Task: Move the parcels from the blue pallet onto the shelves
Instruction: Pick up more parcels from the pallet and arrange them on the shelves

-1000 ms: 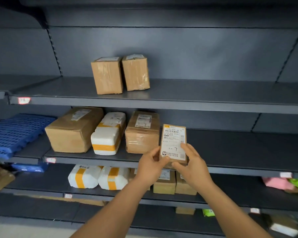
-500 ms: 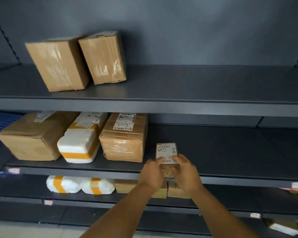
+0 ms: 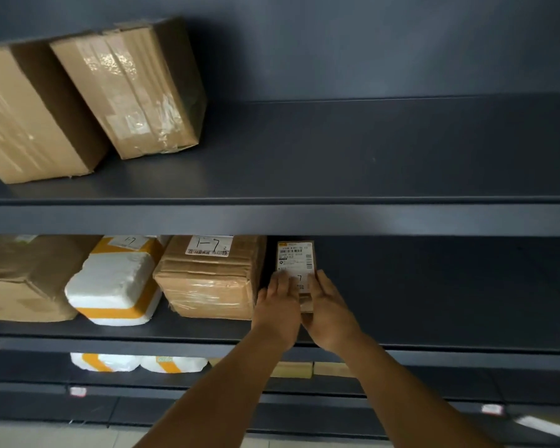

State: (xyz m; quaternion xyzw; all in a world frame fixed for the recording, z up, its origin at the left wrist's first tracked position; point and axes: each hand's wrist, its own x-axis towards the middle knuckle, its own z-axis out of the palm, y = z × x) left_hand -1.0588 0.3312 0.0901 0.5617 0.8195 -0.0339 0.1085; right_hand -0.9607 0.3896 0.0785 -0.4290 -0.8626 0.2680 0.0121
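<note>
A small brown parcel (image 3: 295, 258) with a white label lies on the middle shelf (image 3: 434, 305), close to the right side of a taped cardboard box (image 3: 210, 282). My left hand (image 3: 278, 307) grips the parcel's near left edge and my right hand (image 3: 328, 307) its near right edge. The fingers cover the lower part of the label. The blue pallet is out of view.
On the same shelf, left of the box, sit a white foam parcel with orange tape (image 3: 114, 282) and a large brown box (image 3: 23, 279). Two tall cardboard boxes (image 3: 133, 88) stand on the upper shelf (image 3: 369, 150). More foam parcels (image 3: 136, 362) lie on the lower shelf.
The small parcel has gone from held up in front of the shelf to lying flat on the middle shelf, pushed further in beside the taped box. The camera has moved closer.
</note>
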